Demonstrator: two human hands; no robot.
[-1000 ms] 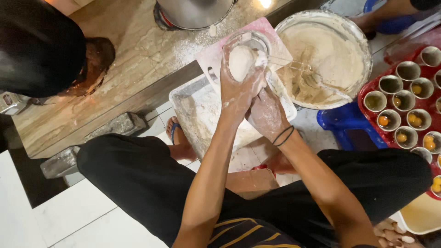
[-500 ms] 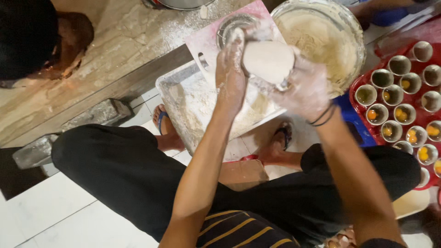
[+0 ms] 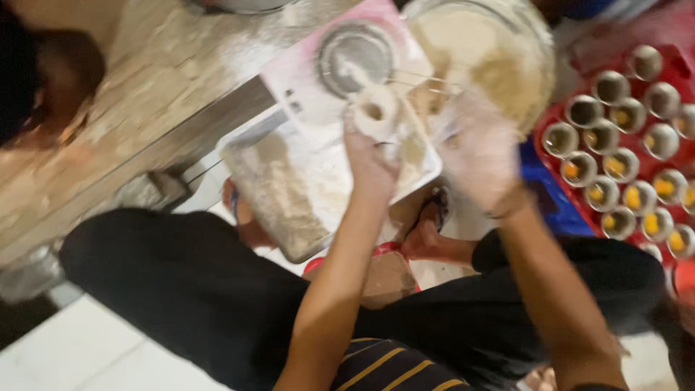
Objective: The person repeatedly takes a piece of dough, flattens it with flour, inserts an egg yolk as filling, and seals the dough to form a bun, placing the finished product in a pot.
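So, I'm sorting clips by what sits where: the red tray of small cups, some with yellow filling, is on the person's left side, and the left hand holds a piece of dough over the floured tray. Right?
Not quite. In the head view the red tray of small cups lies on the person's right side, not the left. The rest holds: the left hand holds a piece of dough over the floured tray.

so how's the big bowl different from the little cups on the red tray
The big bowl is one wide vessel filled with pale, floury mix; the little cups are many, small and set in rows on the red tray. Several cups show yellow filling, while the bowl shows none. Both are round and open-topped.
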